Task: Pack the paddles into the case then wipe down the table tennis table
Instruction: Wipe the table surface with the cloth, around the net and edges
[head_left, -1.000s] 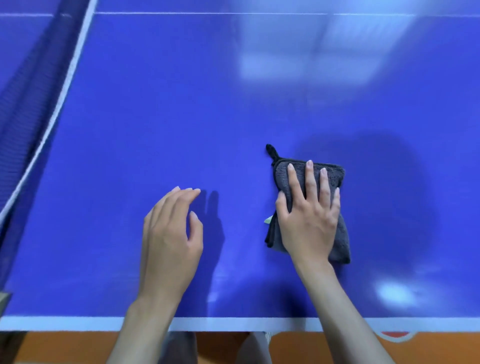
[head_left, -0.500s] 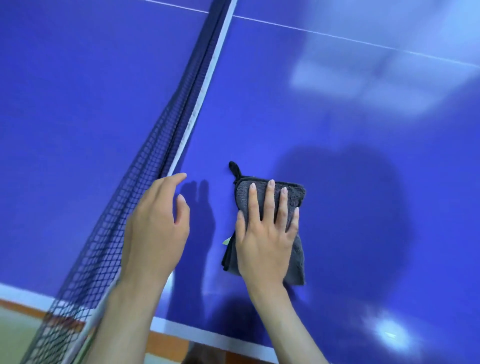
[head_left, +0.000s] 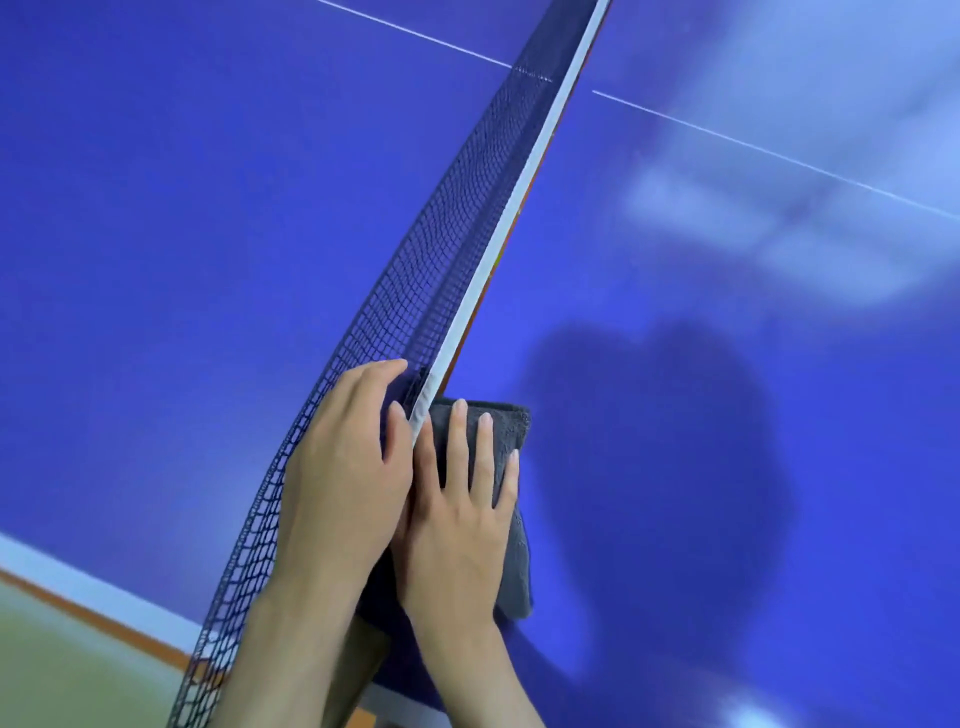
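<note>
Blue glossy table tennis table (head_left: 675, 364) fills the view. Dark mesh net (head_left: 415, 291) with white top band crosses it. Folded dark grey towelling cloth (head_left: 511, 525) lies flat beside the net, right hand (head_left: 457, 525) pressing it, fingers (head_left: 483, 452) straight, slightly spread. Left hand (head_left: 337, 478) touches the net band, fingers loosely curved.

table (head_left: 156, 234): smooth blue top, pretty glossy, ceiling lights reflect off it
cloth (head_left: 511, 431): dark grey, fuzzy terry-type fabric, matt
net (head_left: 415, 291): dark woven mesh, with a smooth white tape (head_left: 498, 244) along the top edge
</note>
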